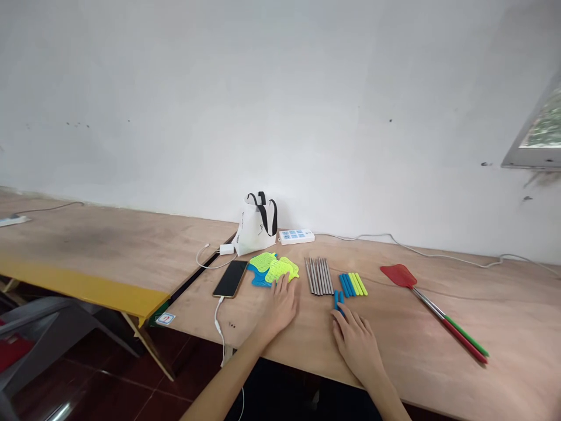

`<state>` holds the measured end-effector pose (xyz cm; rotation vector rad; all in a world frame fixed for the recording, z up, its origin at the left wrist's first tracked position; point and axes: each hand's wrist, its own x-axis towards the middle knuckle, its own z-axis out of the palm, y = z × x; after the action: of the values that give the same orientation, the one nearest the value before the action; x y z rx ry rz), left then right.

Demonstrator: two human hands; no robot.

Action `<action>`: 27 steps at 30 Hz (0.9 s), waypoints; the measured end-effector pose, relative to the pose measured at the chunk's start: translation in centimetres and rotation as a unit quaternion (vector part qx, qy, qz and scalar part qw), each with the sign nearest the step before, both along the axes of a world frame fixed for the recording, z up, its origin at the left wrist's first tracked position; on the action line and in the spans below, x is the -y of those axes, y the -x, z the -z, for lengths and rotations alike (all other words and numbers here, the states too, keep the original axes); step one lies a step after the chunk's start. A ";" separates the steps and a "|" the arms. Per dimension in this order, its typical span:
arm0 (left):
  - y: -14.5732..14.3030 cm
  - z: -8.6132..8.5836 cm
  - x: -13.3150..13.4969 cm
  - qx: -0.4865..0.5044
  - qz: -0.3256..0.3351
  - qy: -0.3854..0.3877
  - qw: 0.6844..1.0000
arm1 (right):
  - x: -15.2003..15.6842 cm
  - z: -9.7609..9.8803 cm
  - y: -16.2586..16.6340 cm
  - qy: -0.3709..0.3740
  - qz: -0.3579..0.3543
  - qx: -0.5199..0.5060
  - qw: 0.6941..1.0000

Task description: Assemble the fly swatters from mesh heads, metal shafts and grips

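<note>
We read this as parts pick-up. Left hand (280, 307) lies flat, fingers spread, tips on the yellow mesh heads (274, 269). Right hand (357, 342) is also unclenched, fingertips touching the loose blue sleeves (338, 299) just in front of the metal rods (319, 276). Nothing gripped; next needs a pinch.

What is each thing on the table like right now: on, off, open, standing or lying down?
left hand: open, flat, fingertips on the mesh swatter heads
right hand: open, fingertips on two blue grips
phone: screen dark, cable plugged in
white bag: standing upright
metal rods: lying side by side
red fly swatter: put together, lying flat
</note>
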<state>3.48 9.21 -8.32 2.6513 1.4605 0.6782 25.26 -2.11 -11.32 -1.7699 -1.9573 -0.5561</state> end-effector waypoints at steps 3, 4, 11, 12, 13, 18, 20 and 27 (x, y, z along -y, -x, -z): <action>-1.1 -0.7 -3.3 -0.055 -0.034 -0.008 0.998 | 0.1 -0.2 0.2 -0.005 0.002 -0.003 1.000; -1.4 -0.8 -4.2 -0.062 -0.041 -0.006 0.997 | 0.1 -0.2 0.2 -0.005 0.004 -0.003 1.000; -2.3 0.4 -3.8 -0.077 -0.011 -0.022 0.997 | 0.1 -0.4 0.3 -0.011 0.004 -0.008 1.000; -2.3 0.6 -3.3 -0.076 -0.005 -0.027 0.997 | 0.1 -0.3 0.3 -0.011 0.005 -0.010 1.000; -2.3 0.8 -2.8 -0.076 0.000 -0.028 0.997 | 0.1 -0.3 0.3 -0.011 0.005 -0.011 1.000; -2.3 0.9 -2.7 -0.070 -0.004 -0.023 0.997 | 0.0 -0.3 0.2 -0.004 0.006 -0.012 1.000; -2.2 0.8 -3.4 -0.061 -0.014 -0.018 0.998 | 0.1 -0.3 0.2 -0.001 0.006 -0.010 1.000; -1.6 0.5 -5.2 -0.051 -0.047 -0.009 0.998 | -0.1 0.4 0.0 -0.003 0.006 -0.019 1.000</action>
<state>5.05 14.42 -8.87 2.6827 1.6215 0.5720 25.30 -2.01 -11.70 -1.7774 -1.9182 -0.5294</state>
